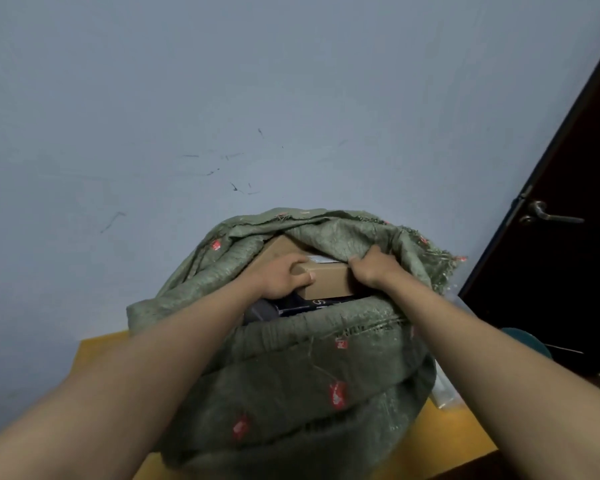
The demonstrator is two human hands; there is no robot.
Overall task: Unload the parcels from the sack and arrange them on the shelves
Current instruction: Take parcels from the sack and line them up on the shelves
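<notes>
A green woven sack [291, 375] with red marks stands open on a yellow table [94, 344]. In its mouth lies a brown cardboard parcel [326, 280]. My left hand [284, 277] grips the parcel's left end, fingers on top and thumb on its front face. At the parcel's right end, my right hand [371, 268] has its fingers curled over the edge, under the sack's folded rim. A second brown box [278, 249] shows behind, and a dark parcel [309, 303] lies below. No shelves are in view.
A pale blue wall [257, 98] rises right behind the sack. A dark door [568, 237] with a metal handle [548, 214] stands at the right. A clear plastic packet [444, 386] and a teal object [523, 341] lie to the right of the sack.
</notes>
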